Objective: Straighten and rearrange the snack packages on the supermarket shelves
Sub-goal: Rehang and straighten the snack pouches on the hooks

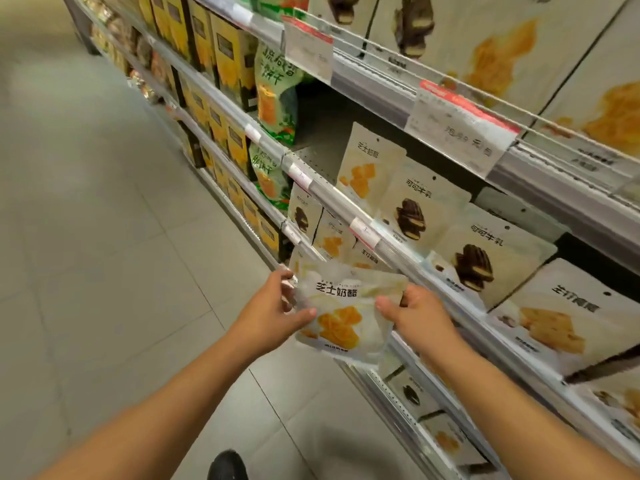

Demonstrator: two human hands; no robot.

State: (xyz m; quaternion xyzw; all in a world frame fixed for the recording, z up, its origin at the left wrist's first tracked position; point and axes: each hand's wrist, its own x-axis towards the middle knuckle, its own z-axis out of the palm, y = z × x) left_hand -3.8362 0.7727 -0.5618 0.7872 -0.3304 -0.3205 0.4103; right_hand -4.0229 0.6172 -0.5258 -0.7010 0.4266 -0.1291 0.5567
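A: Both hands are on one white snack pouch, the one with the orange pastry picture. Left hand pinches its left edge, thumb on the front; right hand grips the right edge, thumb on top. The pouch is held in the aisle, just in front of the shelf rail, tilted, its print facing up

B: What is on the shelf behind it?

A: Middle shelf: a cheese pouch standing at the back, then two cocoa pouches leaning forward, then a biscuit pouch furthest right. A bare gap of shelf floor lies left of the cheese pouch

B: Anything in the way?

A: The rail with its price tags runs between the held pouch and the row. Larger price cards hang from the shelf above. Green bags stand left of the gap, yellow boxes beyond them down the aisle. More pouches sit on the lower shelf under the hands. Grey floor tiles on the left, a dark shoe at the bottom edge
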